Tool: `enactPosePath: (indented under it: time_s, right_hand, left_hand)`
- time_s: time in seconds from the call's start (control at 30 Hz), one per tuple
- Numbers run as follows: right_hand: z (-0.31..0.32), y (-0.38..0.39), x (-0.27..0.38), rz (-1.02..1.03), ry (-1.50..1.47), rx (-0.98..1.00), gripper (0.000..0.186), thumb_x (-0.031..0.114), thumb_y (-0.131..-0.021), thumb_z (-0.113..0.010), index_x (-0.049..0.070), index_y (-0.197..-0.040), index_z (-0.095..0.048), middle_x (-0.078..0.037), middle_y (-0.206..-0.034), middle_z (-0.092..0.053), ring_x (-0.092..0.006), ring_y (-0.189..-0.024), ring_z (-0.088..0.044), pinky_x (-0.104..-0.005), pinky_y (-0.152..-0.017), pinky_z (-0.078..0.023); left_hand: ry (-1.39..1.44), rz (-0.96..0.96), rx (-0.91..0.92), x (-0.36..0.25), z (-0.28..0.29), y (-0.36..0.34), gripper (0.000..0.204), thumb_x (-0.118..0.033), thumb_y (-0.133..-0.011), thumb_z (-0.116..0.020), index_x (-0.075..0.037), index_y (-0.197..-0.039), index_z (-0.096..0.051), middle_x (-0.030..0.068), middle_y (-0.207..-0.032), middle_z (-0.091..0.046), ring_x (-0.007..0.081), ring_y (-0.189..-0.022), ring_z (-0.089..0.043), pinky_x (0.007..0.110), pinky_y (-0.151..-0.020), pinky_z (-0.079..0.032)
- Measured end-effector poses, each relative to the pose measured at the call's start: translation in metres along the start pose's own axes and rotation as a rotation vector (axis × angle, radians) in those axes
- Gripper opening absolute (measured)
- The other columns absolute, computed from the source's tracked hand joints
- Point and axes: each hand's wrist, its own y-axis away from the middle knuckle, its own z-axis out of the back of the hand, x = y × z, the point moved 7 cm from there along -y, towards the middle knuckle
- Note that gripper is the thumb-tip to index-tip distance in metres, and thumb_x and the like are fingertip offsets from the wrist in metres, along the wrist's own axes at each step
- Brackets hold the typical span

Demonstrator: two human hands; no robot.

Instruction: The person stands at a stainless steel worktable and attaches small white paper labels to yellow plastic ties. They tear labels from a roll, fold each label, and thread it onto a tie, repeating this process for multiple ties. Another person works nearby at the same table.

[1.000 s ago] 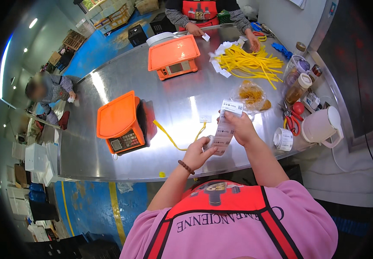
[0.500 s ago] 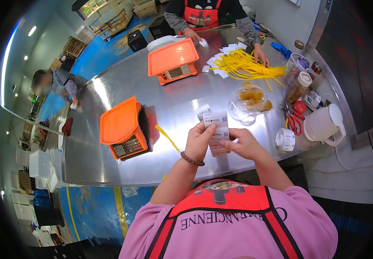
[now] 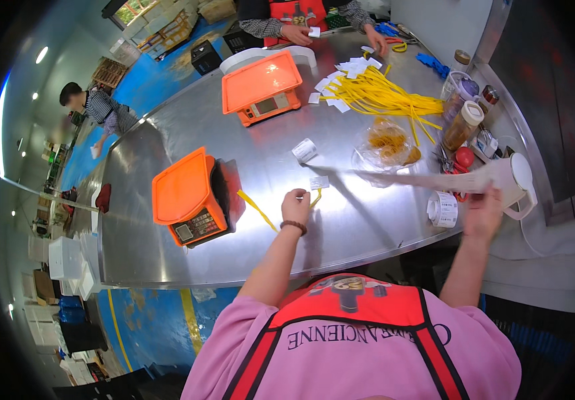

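Note:
My left hand (image 3: pixel 295 208) has its fingers curled on the steel table (image 3: pixel 167 270), just left of a small white tag (image 3: pixel 319 182) on a yellow strap (image 3: pixel 259 211); what it grips is hidden. My right hand (image 3: pixel 483 215), at the right by a white kettle (image 3: pixel 521 175), holds a long strip of printed labels (image 3: pixel 464 181), blurred and stretched leftward over the table. A small curled piece of labels (image 3: pixel 304 151) lies above my left hand. A label roll (image 3: pixel 441 209) sits beside my right hand.
Two orange scales (image 3: pixel 179 187) (image 3: pixel 261 87), a bagged heap of brown bands (image 3: pixel 385 142), yellow straps with tags (image 3: pixel 381 93), jars (image 3: pixel 462 125) and red-handled tools (image 3: pixel 463 157) occupy the table. One co-worker's hand (image 3: pixel 297 35) holds a white piece at the back; another person (image 3: pixel 101 110) is at the left.
My hands have parted from holding the strip together: the left moved down-left to the table, the right pulled the strip rightward. A curled piece appears on the table. The left co-worker shifted.

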Motion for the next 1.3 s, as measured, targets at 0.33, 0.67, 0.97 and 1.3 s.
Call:
enactPosePath:
  time_s: [0.33, 0.67, 0.97, 1.3]
  right_hand:
    - [-0.024, 0.054, 0.087, 0.138, -0.300, 0.467, 0.020, 0.010, -0.082, -0.057, 0.006, -0.101, -0.051, -0.007, -0.105, -0.057, -0.0149, -0.091, -0.054, -0.0280, -0.073, -0.044]
    - [-0.136, 0.104, 0.046, -0.259, -0.623, 0.963, 0.012, 0.015, -0.081, -0.058, 0.005, -0.075, -0.055, -0.009, -0.067, -0.056, -0.0203, -0.058, -0.054, -0.0307, -0.053, -0.046]
    - [-0.201, 0.177, -0.105, -0.568, -0.044, 1.001, 0.013, 0.011, -0.084, -0.059, 0.003, -0.093, -0.061, -0.010, -0.130, -0.038, -0.0162, -0.113, -0.042, -0.0293, -0.092, -0.037]
    - [-0.188, 0.178, -0.090, -0.703, 0.022, 0.983, 0.019, 0.011, -0.085, -0.056, 0.001, -0.102, -0.057, -0.002, -0.089, -0.060, -0.0089, -0.081, -0.056, -0.0246, -0.074, -0.047]
  left_hand:
    - [-0.451, 0.002, 0.178, 0.033, -0.050, -0.028, 0.029, -0.025, -0.072, -0.065, -0.002, -0.089, -0.060, 0.0150, -0.093, -0.056, 0.0319, -0.083, -0.058, 0.037, -0.077, -0.047]
    - [0.844, 0.284, 0.436, -0.051, 0.016, 0.017, 0.036, -0.033, -0.093, -0.039, -0.004, -0.111, -0.049, -0.0027, -0.055, -0.040, 0.0054, -0.043, -0.028, 0.021, -0.039, -0.023]
    - [-0.234, -0.452, 0.236, -0.154, 0.047, 0.081, 0.028, -0.013, -0.081, -0.059, -0.003, -0.107, -0.056, 0.0036, -0.089, -0.060, 0.0106, -0.083, -0.058, 0.024, -0.066, -0.046]
    - [1.375, 0.328, 0.990, -0.130, 0.028, 0.116, 0.036, -0.029, -0.091, -0.038, -0.003, -0.114, -0.049, 0.0066, -0.106, -0.057, 0.0169, -0.097, -0.056, 0.030, -0.085, -0.045]
